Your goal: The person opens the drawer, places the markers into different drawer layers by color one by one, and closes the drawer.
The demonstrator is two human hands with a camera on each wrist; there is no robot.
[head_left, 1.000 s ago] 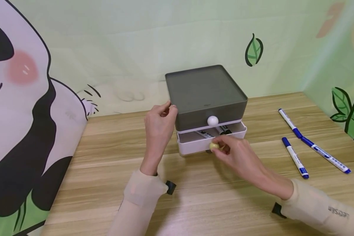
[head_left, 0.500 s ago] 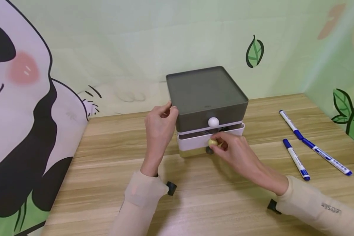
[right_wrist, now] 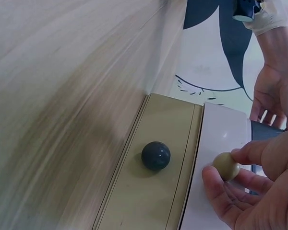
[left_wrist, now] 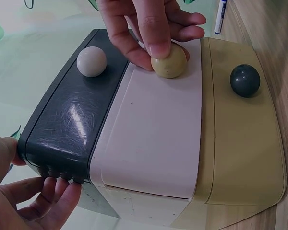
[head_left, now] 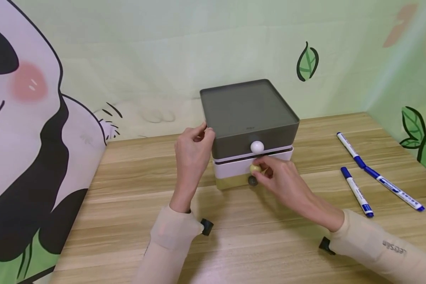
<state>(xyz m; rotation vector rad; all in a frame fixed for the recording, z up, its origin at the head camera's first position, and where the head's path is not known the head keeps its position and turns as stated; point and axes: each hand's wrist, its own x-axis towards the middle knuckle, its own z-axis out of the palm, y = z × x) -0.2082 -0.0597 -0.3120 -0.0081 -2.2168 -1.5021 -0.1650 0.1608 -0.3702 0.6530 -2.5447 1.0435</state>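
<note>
A small desktop drawer box with a dark grey top, a white middle drawer and a yellowish bottom drawer stands on the wooden table. My left hand holds its upper left side, thumb by the top rim and fingers on the side wall. My right hand pinches the pale yellow round knob of the white drawer between thumb and fingers. That drawer is pushed nearly flush, with a narrow dark gap along its top. A white knob sits on the grey drawer and a dark knob on the bottom one.
Three blue-and-white markers lie on the table to the right: one at the back, one in front, one at far right. A cloth backdrop with a panda print hangs behind and at the sides.
The white drawer has slid inward from partly out, with my right hand on its knob. The pens inside it have gone out of sight. My left hand has kept its place.
</note>
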